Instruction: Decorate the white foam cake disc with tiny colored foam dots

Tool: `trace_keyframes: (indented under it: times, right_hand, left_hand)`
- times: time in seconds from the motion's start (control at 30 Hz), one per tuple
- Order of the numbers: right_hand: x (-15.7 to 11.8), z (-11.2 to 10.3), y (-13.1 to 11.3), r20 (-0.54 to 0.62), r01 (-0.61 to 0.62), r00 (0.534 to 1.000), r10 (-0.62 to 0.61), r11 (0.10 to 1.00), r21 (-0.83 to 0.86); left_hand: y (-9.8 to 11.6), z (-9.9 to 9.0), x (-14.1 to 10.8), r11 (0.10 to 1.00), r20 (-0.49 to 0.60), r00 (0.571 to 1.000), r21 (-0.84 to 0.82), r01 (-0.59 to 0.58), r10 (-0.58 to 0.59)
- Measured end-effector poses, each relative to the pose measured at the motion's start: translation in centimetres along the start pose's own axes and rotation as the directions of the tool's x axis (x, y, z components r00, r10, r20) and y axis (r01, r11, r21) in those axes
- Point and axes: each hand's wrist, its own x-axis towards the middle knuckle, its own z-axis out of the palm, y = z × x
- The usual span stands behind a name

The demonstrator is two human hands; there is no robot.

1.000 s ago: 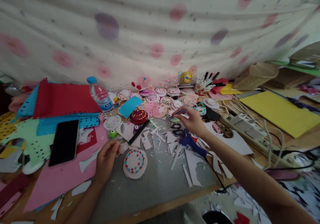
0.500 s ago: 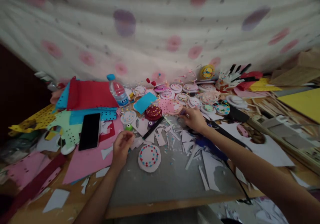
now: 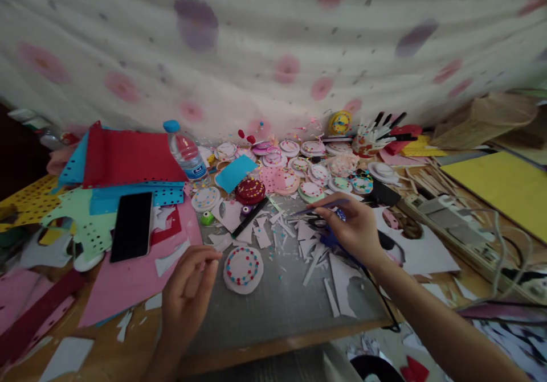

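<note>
My right hand (image 3: 352,228) pinches a slim, pointed tool that looks like tweezers (image 3: 318,206), its tip toward the left above the paper scraps. Left of the round white piece, my left hand (image 3: 190,291) is raised with loosely curled fingers; I see nothing held in it. The round white foam piece (image 3: 243,271) lies flat on the grey mat (image 3: 273,308), with a ring of red and blue stars. A black pen-like stick (image 3: 250,217) lies behind it. Beneath my right hand is a blue tool (image 3: 331,238), partly hidden, with a dark cord.
Decorated discs (image 3: 314,148) crowd the back, near a water bottle (image 3: 186,151) and a cup of tools (image 3: 365,146). A phone (image 3: 131,225) rests on pink foam at left. White scraps (image 3: 337,282) cover the mat's right side. A power strip (image 3: 453,222) lies right.
My right hand has drawn back from the discs toward me, with the tweezers showing in it. My left hand has come lower and nearer. The view has shifted.
</note>
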Motion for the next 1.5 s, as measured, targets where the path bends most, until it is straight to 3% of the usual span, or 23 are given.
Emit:
trace_keyframes:
  times: [0.1, 0.2, 0.3, 0.53, 0.67, 0.73, 0.8, 0.87, 0.93, 1.0, 1.1, 1.17, 1.5]
  right_hand:
    - [-2.2, 0.3, -3.1, -0.054, 0.021, 0.998, -0.012, 0.984, 0.178]
    - [-3.9, 0.9, -5.2, -0.090, 0.099, 0.993, -0.078, 0.959, 0.265]
    - [-5.2, 1.4, -6.1, -0.095, 0.164, 0.985, -0.144, 0.952, 0.259]
    - [-7.3, 1.0, -6.8, -0.092, 0.178, 0.982, -0.163, 0.966, 0.188]
    - [-7.2, 1.0, -4.3, -0.138, 0.042, 0.990, -0.021, 0.987, 0.153]
    - [-6.9, 1.1, -2.0, 0.009, -0.083, 0.997, 0.083, 0.994, 0.068]
    - [-6.6, 1.2, 0.0, 0.223, -0.138, 0.965, 0.138, 0.990, -0.014]
    - [-6.6, 1.3, 1.1, 0.249, -0.206, 0.951, 0.183, 0.976, 0.070]
    - [-6.8, 1.7, 1.3, 0.205, -0.283, 0.950, 0.236, 0.927, 0.246]
    - [-7.2, 2.2, 0.8, 0.233, -0.371, 0.925, 0.300, 0.845, 0.384]
    - [-8.2, 3.1, -0.1, 0.312, -0.490, 0.870, 0.381, 0.727, 0.481]
    - [-8.8, 3.5, -0.6, 0.310, -0.514, 0.858, 0.410, 0.673, 0.531]
    - [-10.0, 3.0, -1.2, 0.295, -0.490, 0.871, 0.393, 0.639, 0.593]
  left_hand:
    - [3.2, 1.2, -1.3, 0.998, 0.032, 0.999, -0.044, 0.033, -0.032]
    - [4.9, 2.8, -1.5, 0.990, 0.128, 0.989, -0.106, 0.088, -0.074]
    - [5.6, 3.9, -1.2, 0.977, 0.205, 0.972, -0.159, 0.146, -0.112]
    - [6.4, 5.4, -1.6, 0.932, 0.247, 0.952, -0.265, 0.246, -0.181]
    - [6.2, 5.1, -2.6, 0.931, 0.280, 0.941, -0.252, 0.264, -0.191]
    - [6.0, 4.4, -3.4, 0.936, 0.285, 0.941, -0.243, 0.256, -0.183]
    - [5.6, 3.3, -4.4, 0.942, 0.282, 0.941, -0.219, 0.253, -0.188]
    - [5.2, 2.3, -5.3, 0.947, 0.261, 0.942, -0.182, 0.263, -0.211]
    - [4.7, 1.4, -6.0, 0.946, 0.221, 0.943, -0.153, 0.286, -0.249]
    - [4.3, 0.8, -6.5, 0.941, 0.174, 0.943, -0.138, 0.309, -0.284]
    - [3.9, 0.6, -6.9, 0.940, 0.143, 0.945, -0.134, 0.314, -0.295]
    - [3.8, 0.6, -7.0, 0.942, 0.153, 0.946, -0.134, 0.308, -0.287]
    - [3.7, 0.8, -7.1, 0.926, 0.200, 0.938, -0.197, 0.322, -0.283]
